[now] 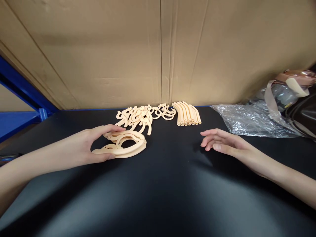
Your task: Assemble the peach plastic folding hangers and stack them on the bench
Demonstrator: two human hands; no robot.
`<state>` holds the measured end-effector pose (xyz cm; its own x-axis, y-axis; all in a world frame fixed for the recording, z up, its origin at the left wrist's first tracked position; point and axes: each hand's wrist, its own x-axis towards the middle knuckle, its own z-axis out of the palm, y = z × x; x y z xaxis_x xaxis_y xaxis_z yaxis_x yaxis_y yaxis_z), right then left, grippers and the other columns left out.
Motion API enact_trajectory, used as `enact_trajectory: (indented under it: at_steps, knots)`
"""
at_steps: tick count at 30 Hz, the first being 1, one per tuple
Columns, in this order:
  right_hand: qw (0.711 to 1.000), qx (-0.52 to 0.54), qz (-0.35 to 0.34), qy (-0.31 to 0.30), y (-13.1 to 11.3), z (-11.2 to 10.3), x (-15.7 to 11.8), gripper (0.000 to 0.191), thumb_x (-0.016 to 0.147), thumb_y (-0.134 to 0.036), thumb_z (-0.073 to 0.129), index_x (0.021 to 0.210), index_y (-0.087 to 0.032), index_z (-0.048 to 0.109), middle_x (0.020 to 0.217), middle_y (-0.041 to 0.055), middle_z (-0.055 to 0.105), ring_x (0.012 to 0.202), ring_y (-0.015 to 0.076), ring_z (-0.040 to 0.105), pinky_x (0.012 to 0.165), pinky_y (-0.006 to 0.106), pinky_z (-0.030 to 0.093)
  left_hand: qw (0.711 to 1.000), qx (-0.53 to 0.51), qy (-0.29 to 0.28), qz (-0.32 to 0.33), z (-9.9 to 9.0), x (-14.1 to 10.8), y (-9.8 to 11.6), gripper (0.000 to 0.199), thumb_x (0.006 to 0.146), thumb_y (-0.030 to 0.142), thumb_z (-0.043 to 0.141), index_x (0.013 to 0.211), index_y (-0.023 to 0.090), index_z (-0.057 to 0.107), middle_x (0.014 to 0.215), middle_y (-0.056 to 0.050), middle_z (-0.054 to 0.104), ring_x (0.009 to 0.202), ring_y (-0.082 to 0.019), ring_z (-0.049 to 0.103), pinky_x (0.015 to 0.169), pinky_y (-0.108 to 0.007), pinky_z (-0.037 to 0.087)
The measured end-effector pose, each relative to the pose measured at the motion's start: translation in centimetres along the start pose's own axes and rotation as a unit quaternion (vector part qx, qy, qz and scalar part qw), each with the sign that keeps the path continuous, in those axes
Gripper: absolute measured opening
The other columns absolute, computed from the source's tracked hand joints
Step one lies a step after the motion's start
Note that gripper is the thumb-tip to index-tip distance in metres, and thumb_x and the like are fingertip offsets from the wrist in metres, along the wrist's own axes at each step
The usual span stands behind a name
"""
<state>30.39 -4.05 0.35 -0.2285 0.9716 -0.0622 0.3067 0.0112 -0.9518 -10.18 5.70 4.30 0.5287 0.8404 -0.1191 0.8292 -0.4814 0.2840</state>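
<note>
On the left of the black tabletop, my left hand [95, 144] spans a small stack of beige plastic folding hangers [130, 152]. Its thumb presses the near side and its fingers reach over the far side. The stack lies on the table, partly covered by that hand. Over the table to the right, my right hand [222, 141] is held with loosely curled fingers, apart from one another, and nothing in it. Behind the stack lies a loose pile of beige hook-shaped hanger pieces [135, 117]. Curved beige hanger arms [187, 113] sit side by side in a neat bundle further right.
Several thin beige hooks [165, 112] lie between the pile and the bundle. Clear plastic wrap [256, 120] and a bottle with a strap [286, 89] occupy the right back. A cardboard wall [118, 56] closes off the back, with a blue metal frame [22, 82] at left.
</note>
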Motion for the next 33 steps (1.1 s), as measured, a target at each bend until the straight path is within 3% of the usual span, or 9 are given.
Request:
enact_trajectory:
  at_steps: [7,15,26,33]
  knots:
    - [1.0,0.003,-0.005,0.001,-0.1,0.2,0.0,0.038,0.086,-0.043,0.061,0.119,-0.026,0.056,0.104,0.0059,0.064,0.096,0.0201,0.06,0.095,0.04,0.045,1.0,0.009,0.007,0.012,0.5,0.2,-0.1,0.067,0.074,0.055,0.059,0.134,0.031,0.043,0.129,0.002,0.059,0.112,-0.021,0.058,0.097,-0.028,0.041]
    - [1.0,-0.009,-0.015,-0.01,-0.2,0.1,0.0,0.034,0.087,-0.042,0.06,0.117,-0.027,0.056,0.103,0.0044,0.065,0.096,0.0183,0.06,0.093,0.035,0.047,1.0,0.009,0.018,0.011,0.8,0.3,-0.5,0.069,0.072,0.057,0.06,0.134,0.031,0.044,0.128,0.003,0.059,0.112,-0.02,0.058,0.099,-0.027,0.04]
    - [1.0,-0.02,-0.011,-0.014,-0.6,0.1,-0.2,0.034,0.087,-0.044,0.06,0.115,-0.025,0.059,0.103,0.006,0.064,0.096,0.0201,0.059,0.093,0.039,0.046,1.0,-0.001,0.006,-0.005,0.4,0.1,0.9,0.069,0.074,0.052,0.058,0.136,0.025,0.044,0.131,-0.004,0.057,0.115,-0.026,0.055,0.102,-0.036,0.038]
    - [1.0,-0.021,-0.011,-0.019,-0.7,0.1,-0.2,0.032,0.087,-0.043,0.06,0.115,-0.026,0.06,0.103,0.0047,0.064,0.097,0.0189,0.059,0.092,0.036,0.045,1.0,0.002,0.006,0.002,0.5,0.1,0.9,0.067,0.075,0.051,0.057,0.136,0.027,0.044,0.132,-0.002,0.057,0.116,-0.025,0.055,0.1,-0.033,0.039]
